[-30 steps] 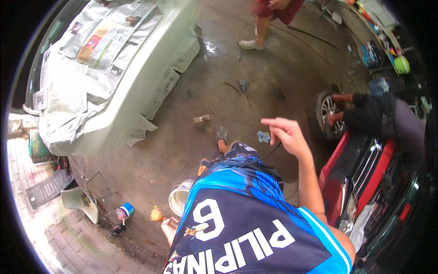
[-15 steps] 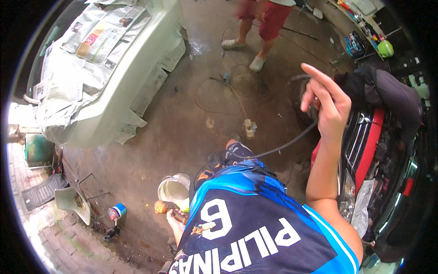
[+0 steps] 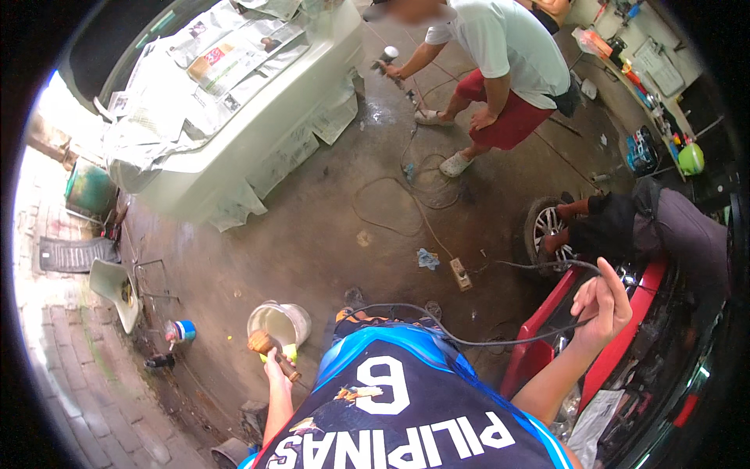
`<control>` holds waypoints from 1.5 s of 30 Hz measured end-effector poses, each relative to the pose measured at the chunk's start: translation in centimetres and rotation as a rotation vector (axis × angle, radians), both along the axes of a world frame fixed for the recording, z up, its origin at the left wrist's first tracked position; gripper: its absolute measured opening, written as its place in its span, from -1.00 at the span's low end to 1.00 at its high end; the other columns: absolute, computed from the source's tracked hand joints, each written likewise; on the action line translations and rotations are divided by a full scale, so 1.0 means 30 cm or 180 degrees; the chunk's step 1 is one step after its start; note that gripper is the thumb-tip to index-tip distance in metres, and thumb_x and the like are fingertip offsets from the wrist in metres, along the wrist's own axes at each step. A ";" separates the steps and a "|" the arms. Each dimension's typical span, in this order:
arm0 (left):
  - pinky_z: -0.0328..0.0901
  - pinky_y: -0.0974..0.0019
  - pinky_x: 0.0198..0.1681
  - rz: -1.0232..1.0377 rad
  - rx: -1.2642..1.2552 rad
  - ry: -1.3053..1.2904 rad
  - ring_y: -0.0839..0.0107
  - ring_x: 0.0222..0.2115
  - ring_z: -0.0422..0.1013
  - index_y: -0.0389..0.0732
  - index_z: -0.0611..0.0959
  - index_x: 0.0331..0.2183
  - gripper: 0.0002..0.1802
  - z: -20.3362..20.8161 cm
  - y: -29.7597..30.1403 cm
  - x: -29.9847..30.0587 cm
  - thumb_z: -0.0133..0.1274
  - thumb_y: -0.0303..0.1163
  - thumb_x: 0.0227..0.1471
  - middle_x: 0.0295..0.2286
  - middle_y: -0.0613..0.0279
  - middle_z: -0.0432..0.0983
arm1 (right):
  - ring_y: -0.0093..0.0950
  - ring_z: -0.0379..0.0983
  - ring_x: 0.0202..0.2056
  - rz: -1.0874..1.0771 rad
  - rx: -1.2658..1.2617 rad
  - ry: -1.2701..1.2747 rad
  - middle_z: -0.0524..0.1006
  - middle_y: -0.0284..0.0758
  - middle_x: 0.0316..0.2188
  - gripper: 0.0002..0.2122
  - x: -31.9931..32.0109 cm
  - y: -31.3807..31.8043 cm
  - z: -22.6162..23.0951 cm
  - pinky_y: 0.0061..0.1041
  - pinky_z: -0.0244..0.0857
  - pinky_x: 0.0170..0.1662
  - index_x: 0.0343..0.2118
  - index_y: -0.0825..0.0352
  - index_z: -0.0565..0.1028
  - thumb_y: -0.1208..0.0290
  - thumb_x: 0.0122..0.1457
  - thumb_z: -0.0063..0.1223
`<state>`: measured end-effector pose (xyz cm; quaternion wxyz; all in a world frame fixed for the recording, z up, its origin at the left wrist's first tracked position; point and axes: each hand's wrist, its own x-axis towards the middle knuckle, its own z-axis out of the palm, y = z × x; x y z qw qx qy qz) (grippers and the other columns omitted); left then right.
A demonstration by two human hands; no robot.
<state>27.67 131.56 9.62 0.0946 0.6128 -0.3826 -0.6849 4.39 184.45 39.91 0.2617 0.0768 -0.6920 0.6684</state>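
My left hand point(image 3: 275, 366), low in the picture, grips a brown hand tool point(image 3: 264, 342) with a rounded orange-brown head; its exact kind is unclear. Right behind it stands a whitish bucket point(image 3: 293, 320) with something yellow at its rim. On the right, my right hand point(image 3: 605, 309) is raised, fingers curled around a black cable point(image 3: 476, 342), the index finger pointing up. That cable sags across the front of my body toward my legs, and another stretch loops back toward the wheel.
A person point(image 3: 508, 62) bends beside a pale, newspaper-masked car body point(image 3: 180, 164), holding a spray gun point(image 3: 384, 59). Another person in dark clothes point(image 3: 680, 223) is by a wheel point(image 3: 541, 234) and red bumper point(image 3: 539, 336). A power outlet box point(image 3: 461, 273) and cords lie on the floor.
My right hand has come down and outward with the cable. My left hand still holds the brown tool. The view has shifted, bringing the bending person's upper body and spray gun into sight.
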 end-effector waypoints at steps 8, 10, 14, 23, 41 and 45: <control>0.27 0.34 -0.65 -0.0415 0.0287 -0.0470 0.41 -0.68 0.32 -0.14 0.45 -0.50 -0.68 0.092 0.384 0.046 0.09 -0.10 0.05 -0.66 0.29 0.34 | -0.59 0.22 -0.71 -0.0475 -0.0294 -0.0232 0.33 -0.34 -0.68 -0.67 0.075 0.365 -0.065 -0.69 0.15 -0.64 -0.04 0.64 0.41 0.55 0.19 -0.20; 0.27 0.34 -0.64 -0.0555 0.0268 -0.0392 0.42 -0.68 0.32 -0.14 0.45 -0.50 -0.68 0.114 0.478 0.069 0.09 -0.11 0.05 -0.67 0.29 0.33 | -0.59 0.23 -0.69 -0.0206 -0.0258 -0.0075 0.34 -0.32 -0.68 -0.68 0.082 0.425 -0.076 -0.67 0.16 -0.64 -0.06 0.64 0.42 0.56 0.18 -0.20; 0.26 0.34 -0.63 -0.0522 0.0066 -0.0340 0.42 -0.67 0.31 -0.17 0.43 -0.52 -0.69 0.131 0.617 0.113 0.12 -0.18 0.04 -0.66 0.28 0.31 | -0.60 0.22 -0.70 -0.0116 -0.0184 0.0029 0.32 -0.33 -0.69 -0.68 0.073 0.511 -0.077 -0.67 0.17 -0.65 -0.07 0.65 0.42 0.57 0.17 -0.20; 0.27 0.38 -0.65 -0.1079 0.0229 -0.0854 0.43 -0.68 0.32 -0.22 0.44 -0.52 -0.73 0.200 0.707 0.123 0.12 -0.28 0.04 -0.65 0.26 0.35 | -0.60 0.22 -0.70 -0.0457 -0.0478 -0.0054 0.32 -0.32 -0.68 -0.71 0.016 0.575 -0.035 -0.66 0.16 -0.65 -0.08 0.62 0.45 0.59 0.18 -0.18; 0.29 0.39 -0.65 -0.2575 0.0651 -0.1177 0.48 -0.71 0.34 -0.23 0.50 -0.47 -0.81 0.099 0.964 -0.357 0.16 -0.36 0.00 -0.64 0.29 0.40 | -0.64 0.21 -0.67 -0.0903 -0.0624 -0.0017 0.34 -0.36 -0.64 -0.71 -0.429 0.721 0.001 -0.70 0.16 -0.64 -0.08 0.62 0.44 0.60 0.17 -0.11; 0.33 0.34 -0.56 -0.2977 0.0489 -0.1507 0.45 -0.64 0.40 -0.26 0.58 -0.43 -0.84 0.103 1.052 -0.508 0.15 -0.37 -0.01 -0.59 0.26 0.49 | -0.63 0.20 -0.69 -0.0809 -0.0504 0.0201 0.31 -0.37 -0.64 -0.68 -0.640 0.782 0.012 -0.69 0.15 -0.62 -0.03 0.64 0.40 0.56 0.20 -0.20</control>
